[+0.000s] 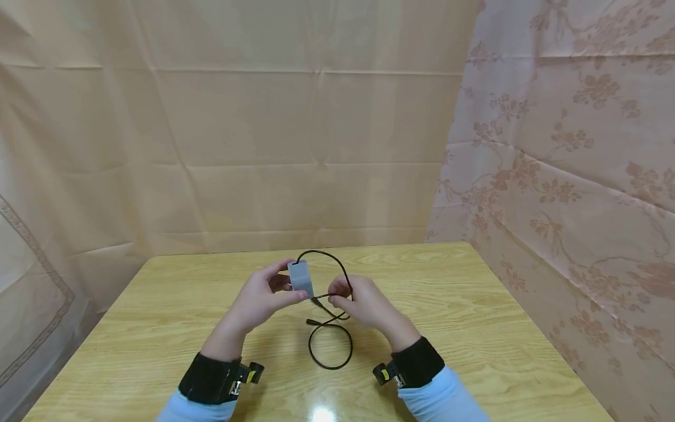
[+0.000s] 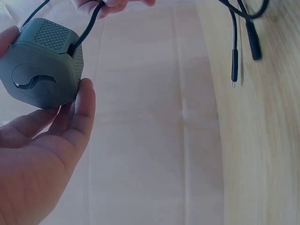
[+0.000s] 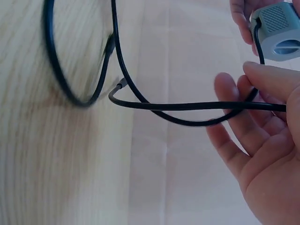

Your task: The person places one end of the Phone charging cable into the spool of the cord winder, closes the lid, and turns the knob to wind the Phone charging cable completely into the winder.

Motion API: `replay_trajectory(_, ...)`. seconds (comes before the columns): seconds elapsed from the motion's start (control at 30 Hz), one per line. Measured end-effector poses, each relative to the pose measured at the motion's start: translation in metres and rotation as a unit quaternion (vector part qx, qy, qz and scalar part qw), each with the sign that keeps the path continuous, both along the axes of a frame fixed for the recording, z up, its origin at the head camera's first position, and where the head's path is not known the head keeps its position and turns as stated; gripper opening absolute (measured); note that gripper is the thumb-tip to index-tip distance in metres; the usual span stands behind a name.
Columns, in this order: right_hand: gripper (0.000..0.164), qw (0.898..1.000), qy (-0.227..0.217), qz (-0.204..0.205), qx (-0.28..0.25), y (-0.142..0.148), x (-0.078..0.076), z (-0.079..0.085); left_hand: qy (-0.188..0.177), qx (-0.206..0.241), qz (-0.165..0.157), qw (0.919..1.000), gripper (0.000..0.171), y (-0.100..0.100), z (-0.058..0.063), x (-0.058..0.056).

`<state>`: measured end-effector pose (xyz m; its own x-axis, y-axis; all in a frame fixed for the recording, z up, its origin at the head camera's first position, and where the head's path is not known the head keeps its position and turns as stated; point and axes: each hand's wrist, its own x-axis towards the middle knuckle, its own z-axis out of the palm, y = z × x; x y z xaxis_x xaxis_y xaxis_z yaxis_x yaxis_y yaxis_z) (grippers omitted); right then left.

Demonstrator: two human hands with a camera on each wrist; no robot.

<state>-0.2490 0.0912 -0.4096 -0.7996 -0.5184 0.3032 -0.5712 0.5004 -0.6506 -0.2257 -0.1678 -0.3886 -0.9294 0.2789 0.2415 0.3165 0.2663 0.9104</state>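
My left hand holds a small grey box between thumb and fingers, raised above the table. In the left wrist view the box has ribbed panels and a round face with an S-shaped slot. A thin black cable comes out of it and arcs over to my right hand. That hand pinches the cable between thumb and fingers, to the right of the box. Lower down, the cable hangs in a loop, with a dark plug end showing. Two slim connector ends appear in the left wrist view.
Beneath both hands lies a light wood-grain table. A beige cloth hangs behind it, and a floral curtain borders the right side. Each wrist wears a black band with a small camera.
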Motion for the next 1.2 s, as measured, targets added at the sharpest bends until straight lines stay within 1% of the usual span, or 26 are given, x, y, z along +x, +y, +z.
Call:
replay_trajectory(0.1, 0.003, 1.000, 0.024, -0.013, -0.002, 0.004, 0.000, 0.001, 0.034, -0.023, 0.010, 0.9991, 0.076, 0.000, 0.002, 0.001)
replay_trajectory(0.23, 0.006, 0.998, 0.060, -0.032, 0.001, 0.009, -0.001, 0.002, 0.077, -0.049, 0.027, 0.9955, 0.073, -0.002, 0.005, 0.003)
replay_trajectory(0.33, 0.008, 0.996, 0.082, -0.044, 0.006, 0.015, -0.002, 0.004, 0.098, -0.063, 0.037, 0.9925, 0.072, -0.004, 0.007, 0.004)
replay_trajectory(0.4, 0.009, 0.995, 0.089, -0.053, 0.013, 0.018, -0.003, 0.006, 0.108, -0.068, 0.042, 0.9909, 0.071, -0.006, 0.008, 0.004)
replay_trajectory(0.53, 0.010, 0.993, 0.091, -0.076, 0.030, 0.027, -0.003, 0.011, 0.119, -0.073, 0.054, 0.9888, 0.071, -0.012, 0.010, 0.003)
replay_trajectory(0.67, 0.011, 0.991, 0.095, -0.090, 0.033, 0.037, -0.004, 0.014, 0.123, -0.080, 0.070, 0.9867, 0.071, -0.019, 0.010, 0.002)
replay_trajectory(0.8, 0.010, 0.990, 0.096, -0.092, 0.047, 0.047, -0.007, 0.015, 0.128, -0.090, 0.084, 0.9842, 0.071, -0.026, 0.010, 0.001)
replay_trajectory(0.93, 0.010, 0.990, 0.086, -0.098, 0.058, 0.056, -0.010, 0.016, 0.138, -0.101, 0.100, 0.9802, 0.071, -0.031, 0.011, 0.001)
replay_trajectory(1.03, 0.009, 0.990, 0.079, -0.105, 0.055, 0.064, -0.012, 0.017, 0.147, -0.109, 0.113, 0.9767, 0.071, -0.036, 0.012, 0.001)
replay_trajectory(1.2, 0.008, 0.990, 0.067, -0.117, 0.045, 0.075, -0.014, 0.019, 0.153, -0.116, 0.127, 0.9731, 0.072, -0.042, 0.014, 0.002)
